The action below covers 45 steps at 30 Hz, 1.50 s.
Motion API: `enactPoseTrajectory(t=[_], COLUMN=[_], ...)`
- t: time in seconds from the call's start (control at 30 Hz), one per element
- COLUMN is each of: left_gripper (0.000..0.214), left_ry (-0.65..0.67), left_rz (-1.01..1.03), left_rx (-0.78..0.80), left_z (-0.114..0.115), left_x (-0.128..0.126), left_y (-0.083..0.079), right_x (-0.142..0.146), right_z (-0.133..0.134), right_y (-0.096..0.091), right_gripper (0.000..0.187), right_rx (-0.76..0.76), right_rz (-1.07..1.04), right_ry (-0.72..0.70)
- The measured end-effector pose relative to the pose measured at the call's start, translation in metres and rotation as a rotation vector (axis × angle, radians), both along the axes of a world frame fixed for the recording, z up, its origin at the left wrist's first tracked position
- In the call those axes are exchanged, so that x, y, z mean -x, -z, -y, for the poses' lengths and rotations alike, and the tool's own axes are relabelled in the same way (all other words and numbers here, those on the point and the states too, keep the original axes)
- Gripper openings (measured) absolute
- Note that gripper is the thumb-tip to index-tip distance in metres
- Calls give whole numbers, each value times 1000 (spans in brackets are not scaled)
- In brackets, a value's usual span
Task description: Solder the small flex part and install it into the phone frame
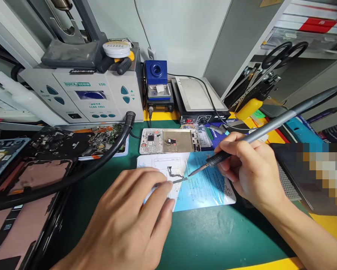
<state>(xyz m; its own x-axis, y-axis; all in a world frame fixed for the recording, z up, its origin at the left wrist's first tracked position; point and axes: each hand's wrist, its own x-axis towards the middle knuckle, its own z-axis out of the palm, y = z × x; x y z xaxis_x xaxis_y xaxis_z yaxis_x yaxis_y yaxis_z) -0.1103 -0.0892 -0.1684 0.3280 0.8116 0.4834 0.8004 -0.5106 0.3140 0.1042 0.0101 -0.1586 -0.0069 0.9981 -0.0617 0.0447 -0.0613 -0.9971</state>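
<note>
Head view: your right hand (247,165) grips the soldering iron (275,125) like a pen, low on its dark sleeve, presumably so small finger movements can steer the tip. That tip slants down and leftward to the right end of a thin dark flex cable (171,174); whether the two touch, you cannot tell from here. The cable lies on the left half of a blue and white card (210,187), which probably serves as a flat, bright backing over the green tabletop (213,236). Your left hand (137,202) comes in opposite with its fingers gathered, and a slim dark strip (182,180) shows past the fingertips; whether they pinch it or only press is hidden. You have little room at the card's far edge, where the phone frame (155,141) sits just beyond. Toward you, bare green shows between your forearms, giving your wrists space. Mind the black hose (109,152) curving down on your left, and the perforated sheet (289,180) just beside your right forearm
</note>
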Motion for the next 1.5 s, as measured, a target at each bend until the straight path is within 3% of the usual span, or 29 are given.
enactPoseTrajectory(t=[0.2,0.4,0.73,1.27,1.5], left_gripper=[14,17,15,16,18], left_ry=[-89,-74,71,-19,-20], left_rz=[78,124,41,150,80], left_rx=[63,103,-33,157,104], left_z=[-8,-10,-3,-5,-10], left_x=[-9,-12,-4,-9,-9], left_y=[0,0,0,-2,0], right_x=[1,1,-4,-3,-3], right_z=[-2,-4,-4,-3,-1], right_y=[-2,-4,-7,-7,-9], right_gripper=[15,15,12,14,14], right_rx=[-42,-50,-56,-40,-30], right_rz=[-36,-105,-100,-95,-98], right_ry=[31,24,65,26,32])
